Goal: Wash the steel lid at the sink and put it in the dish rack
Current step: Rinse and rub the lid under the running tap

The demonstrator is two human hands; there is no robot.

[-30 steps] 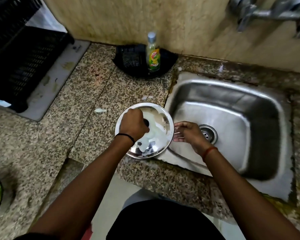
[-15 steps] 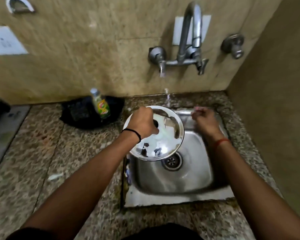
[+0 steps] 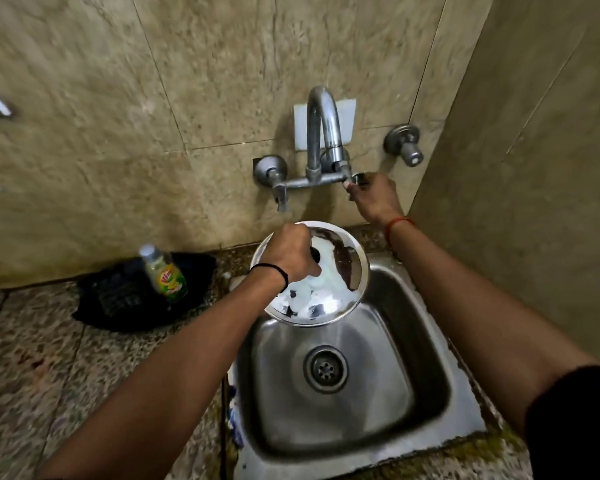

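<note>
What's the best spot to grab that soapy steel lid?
By the dark knob at its centre, from above, as the left hand does now. The steel lid is a wide, shallow, foam-covered disc held roughly level over the sink, so its thin rim would likely slip.

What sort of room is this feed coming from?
Most likely a home kitchen's washing-up corner: a square stainless-steel sink set in a speckled granite counter, a chrome wall-mounted tap on beige tiles, and a green dish-soap bottle.

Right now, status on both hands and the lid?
Left hand shut on steel lid knob, soapy lid over sink. Right hand on right tap handle. No water visible. Nothing blocking.
</note>
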